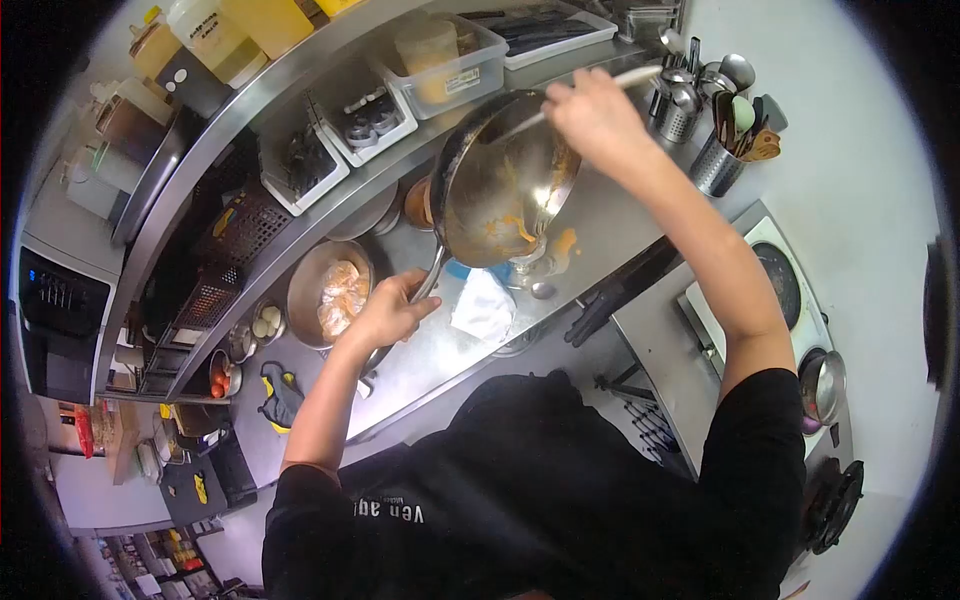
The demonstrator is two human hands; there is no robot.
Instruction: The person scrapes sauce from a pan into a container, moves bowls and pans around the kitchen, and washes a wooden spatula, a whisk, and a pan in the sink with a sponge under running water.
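My left hand point(392, 310) is closed around the handle point(432, 272) of a large pan. The pan point(490, 200) is tipped steeply over the steel counter, with orange sauce smeared on its inside. My right hand point(598, 118) grips a pale-handled spatula point(637, 76); its far end points into the pan near the upper rim. Below the pan's lower edge, a container is mostly hidden. An orange sauce spill point(565, 245) lies beside it on the counter. A white cloth or paper point(484, 304) and a spoon point(543, 290) lie nearby.
A metal bowl point(296, 290) holding orange-and-white food stands left of my left hand. Shelves with bins point(440, 65) overhang the counter. Utensil holders point(718, 170) are at the back right, a white-framed hob point(770, 270) at the right. A dark grey cloth point(280, 395) lies at the left.
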